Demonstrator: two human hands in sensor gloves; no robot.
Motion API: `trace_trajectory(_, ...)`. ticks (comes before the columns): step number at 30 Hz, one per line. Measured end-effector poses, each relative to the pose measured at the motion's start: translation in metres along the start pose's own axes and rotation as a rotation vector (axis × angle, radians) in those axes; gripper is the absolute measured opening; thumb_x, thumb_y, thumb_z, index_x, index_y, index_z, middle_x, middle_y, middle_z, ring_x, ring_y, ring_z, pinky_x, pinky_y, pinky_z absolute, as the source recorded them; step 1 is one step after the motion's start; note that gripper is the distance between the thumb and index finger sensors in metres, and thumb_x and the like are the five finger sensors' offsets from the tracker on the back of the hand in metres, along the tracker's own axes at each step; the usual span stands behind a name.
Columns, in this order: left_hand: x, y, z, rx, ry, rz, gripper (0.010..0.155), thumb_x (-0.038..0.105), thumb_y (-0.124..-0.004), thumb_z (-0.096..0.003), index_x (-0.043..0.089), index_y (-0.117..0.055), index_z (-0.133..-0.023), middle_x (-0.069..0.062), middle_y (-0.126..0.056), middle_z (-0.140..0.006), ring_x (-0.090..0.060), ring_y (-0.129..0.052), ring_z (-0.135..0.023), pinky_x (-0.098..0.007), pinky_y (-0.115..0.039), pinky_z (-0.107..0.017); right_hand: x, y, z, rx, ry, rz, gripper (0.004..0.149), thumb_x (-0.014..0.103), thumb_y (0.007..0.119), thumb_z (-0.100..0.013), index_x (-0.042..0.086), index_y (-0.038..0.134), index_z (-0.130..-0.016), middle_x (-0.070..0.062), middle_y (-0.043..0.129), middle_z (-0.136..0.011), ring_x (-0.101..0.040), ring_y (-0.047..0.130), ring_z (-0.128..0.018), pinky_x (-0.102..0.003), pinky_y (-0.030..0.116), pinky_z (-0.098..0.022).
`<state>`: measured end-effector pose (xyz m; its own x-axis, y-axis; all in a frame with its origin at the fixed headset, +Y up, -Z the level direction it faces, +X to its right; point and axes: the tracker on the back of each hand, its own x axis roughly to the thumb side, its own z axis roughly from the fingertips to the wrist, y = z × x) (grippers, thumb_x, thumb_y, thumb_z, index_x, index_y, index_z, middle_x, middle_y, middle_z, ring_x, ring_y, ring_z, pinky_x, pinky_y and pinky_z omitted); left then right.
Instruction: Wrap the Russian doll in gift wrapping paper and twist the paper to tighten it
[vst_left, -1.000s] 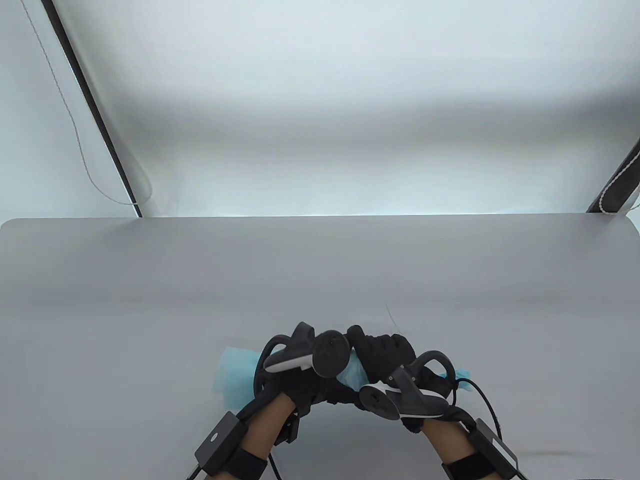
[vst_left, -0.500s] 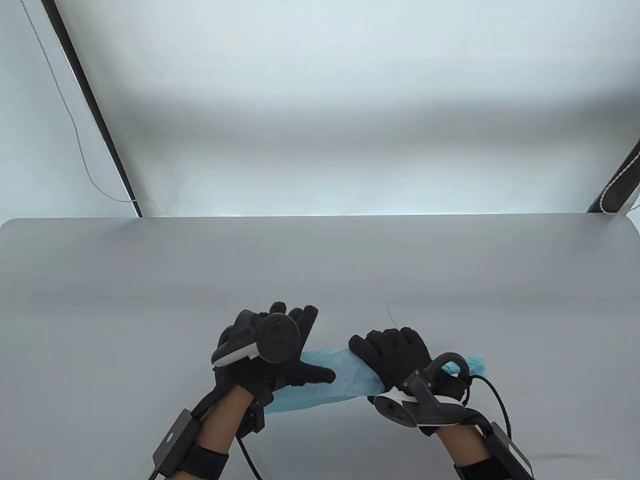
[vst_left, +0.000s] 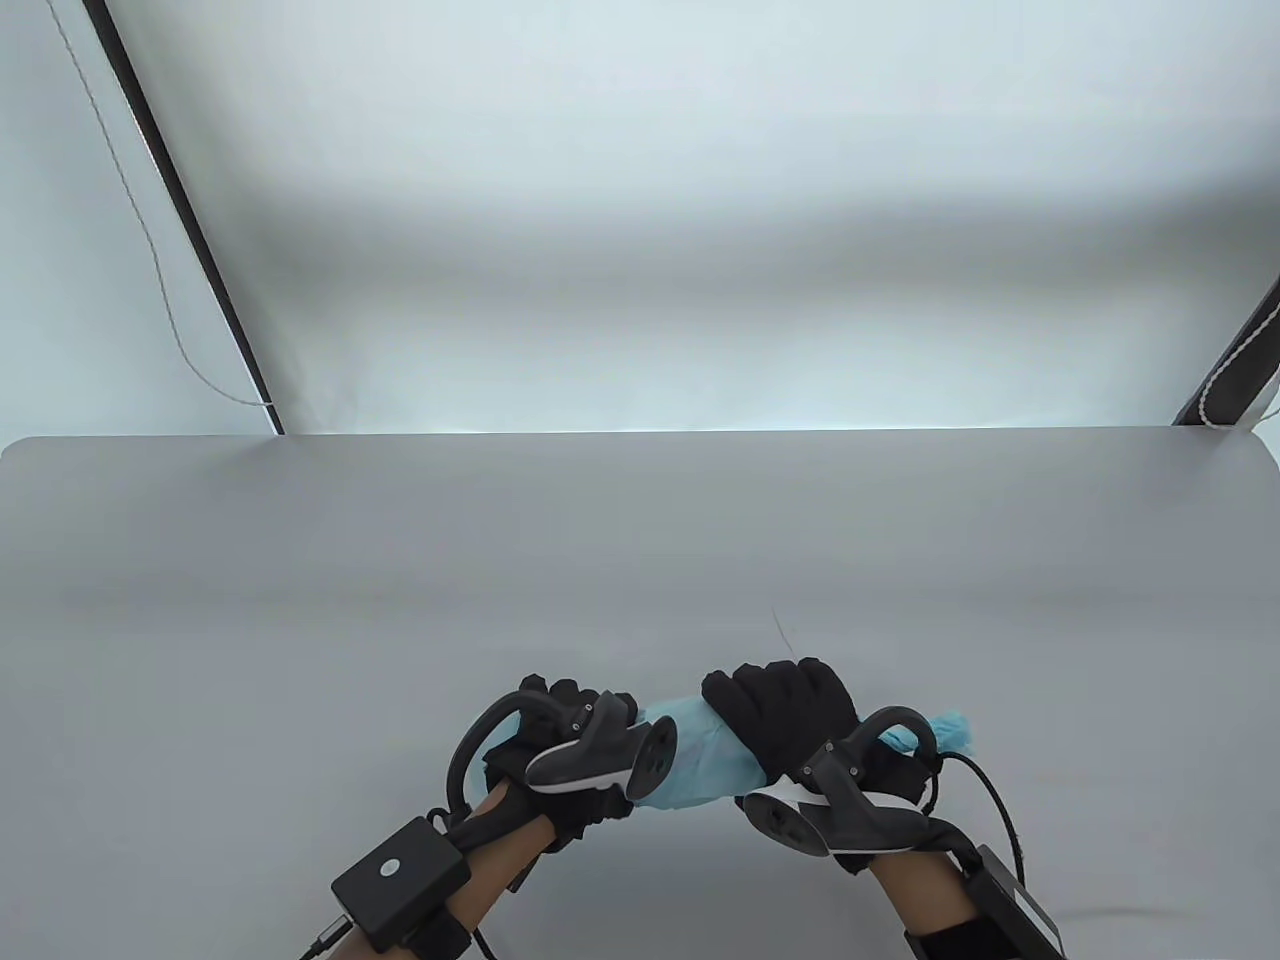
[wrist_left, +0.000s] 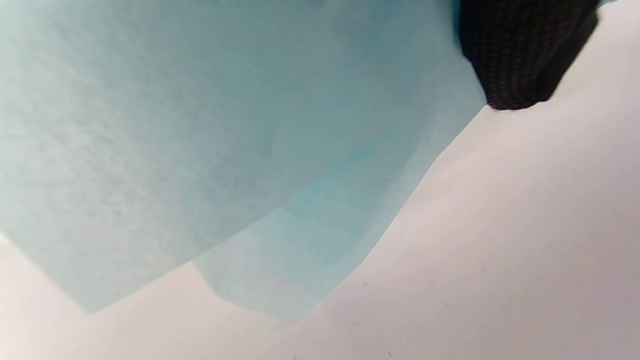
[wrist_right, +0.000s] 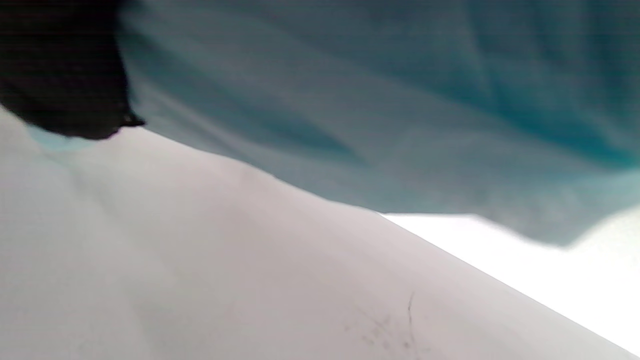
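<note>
Near the table's (vst_left: 300, 560) front edge: paper (vst_left: 700, 750) roll, each end gripped by left hand (vst_left: 560, 745) and right hand (vst_left: 790, 715); advice: counter-twist firmly, doll unseen inside.

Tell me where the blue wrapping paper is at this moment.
In the table view the blue wrapping paper is a bundle near the table's front edge, just right of centre, gripped between the left hand and right hand.
</note>
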<state>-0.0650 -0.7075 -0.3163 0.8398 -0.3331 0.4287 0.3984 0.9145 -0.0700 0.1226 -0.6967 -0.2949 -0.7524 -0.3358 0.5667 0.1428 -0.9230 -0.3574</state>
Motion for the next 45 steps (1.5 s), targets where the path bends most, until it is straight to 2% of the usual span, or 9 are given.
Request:
trace_trajectory(3, -0.001, -0.001, 0.003, 0.160, 0.069, 0.054, 0.050, 0.053, -0.089, -0.0495, 0.031, -0.075, -0.093, -0.002, -0.074, -0.094, -0.038, -0.070, -0.095, -0.074, -0.050, -0.071, -0.004, 0.000, 0.002, -0.008, 0.028, -0.041, 0.118, 0.069, 0.098, -0.036, 0.016, 0.038, -0.122, -0.018, 0.073, -0.113, -0.038, 0.081, -0.097, -0.061, 0.066, -0.076)
trace_trajectory(6, -0.004, -0.001, 0.002, 0.182, 0.037, 0.100, 0.043, 0.047, -0.085, -0.0534, 0.027, -0.073, -0.090, -0.018, -0.061, -0.119, -0.050, -0.058, -0.109, -0.070, -0.051, -0.073, -0.005, -0.002, 0.003, -0.015, 0.039, -0.048, 0.118, 0.070, 0.097, -0.036, 0.016, 0.037, -0.122, -0.018, 0.073, -0.112, -0.038, 0.080, -0.097, -0.061, 0.066, -0.076)
trace_trajectory(11, -0.007, -0.010, 0.000, 0.212, -0.096, 0.228, 0.063, 0.033, -0.076, -0.0579, 0.021, -0.043, -0.110, -0.009, -0.080, -0.110, -0.044, -0.067, -0.109, -0.067, -0.055, -0.073, -0.006, -0.002, 0.004, -0.013, 0.041, -0.056, 0.118, 0.070, 0.097, -0.036, 0.016, 0.037, -0.122, -0.018, 0.073, -0.112, -0.038, 0.081, -0.097, -0.061, 0.066, -0.076)
trace_trajectory(20, -0.020, -0.010, -0.001, 0.203, -0.245, 0.354, 0.068, 0.022, -0.069, -0.0572, 0.014, -0.030, -0.111, 0.015, -0.084, -0.093, -0.026, -0.074, -0.101, -0.069, -0.053, -0.073, -0.007, -0.002, 0.002, -0.025, 0.040, -0.088, 0.118, 0.070, 0.096, -0.036, 0.016, 0.036, -0.122, -0.017, 0.072, -0.113, -0.037, 0.080, -0.098, -0.061, 0.066, -0.076)
trace_trajectory(24, -0.026, -0.009, -0.001, 0.133, -0.255, 0.366, 0.072, 0.038, -0.069, -0.0582, 0.016, -0.028, -0.113, 0.008, -0.083, -0.092, -0.030, -0.073, -0.097, -0.072, -0.050, -0.073, -0.014, 0.000, 0.004, -0.019, 0.047, -0.072, 0.118, 0.070, 0.096, -0.036, 0.018, 0.035, -0.122, -0.016, 0.071, -0.114, -0.037, 0.079, -0.099, -0.061, 0.066, -0.076)
trace_trajectory(29, -0.038, -0.007, 0.005, 0.044, -0.331, 0.474, 0.101, 0.077, -0.067, -0.0492, 0.016, -0.024, -0.118, -0.002, -0.067, -0.106, -0.039, -0.060, -0.101, -0.078, -0.043, -0.072, -0.025, 0.002, 0.006, -0.014, 0.069, -0.053, 0.118, 0.070, 0.096, -0.036, 0.020, 0.033, -0.122, -0.015, 0.069, -0.115, -0.036, 0.078, -0.100, -0.061, 0.064, -0.077)
trace_trajectory(34, -0.049, -0.011, 0.005, -0.057, -0.456, 0.753, 0.098, 0.073, -0.036, -0.0507, 0.002, -0.025, -0.118, -0.015, -0.061, -0.114, -0.047, -0.049, -0.104, -0.080, -0.035, -0.070, -0.030, 0.004, 0.009, -0.023, 0.056, 0.010, 0.118, 0.069, 0.096, -0.036, 0.021, 0.030, -0.121, -0.013, 0.066, -0.117, -0.035, 0.075, -0.103, -0.062, 0.062, -0.079)
trace_trajectory(40, -0.054, -0.013, -0.003, -0.228, -0.474, 0.895, 0.079, 0.047, -0.067, -0.0598, 0.003, -0.032, -0.116, -0.017, -0.056, -0.115, -0.049, -0.044, -0.102, -0.075, -0.032, -0.072, -0.034, 0.004, 0.010, -0.034, 0.027, -0.009, 0.117, 0.068, 0.098, -0.035, 0.023, 0.031, -0.121, -0.013, 0.065, -0.117, -0.035, 0.074, -0.104, -0.062, 0.060, -0.080)
trace_trajectory(45, -0.048, -0.013, -0.007, -0.159, -0.302, 0.712, 0.095, 0.051, -0.077, -0.0482, 0.004, -0.029, -0.116, -0.009, -0.067, -0.101, -0.042, -0.056, -0.094, -0.071, -0.040, -0.072, -0.035, 0.006, 0.011, -0.053, 0.012, -0.011, 0.118, 0.066, 0.099, -0.035, 0.020, 0.033, -0.121, -0.015, 0.066, -0.116, -0.036, 0.074, -0.103, -0.061, 0.061, -0.080)
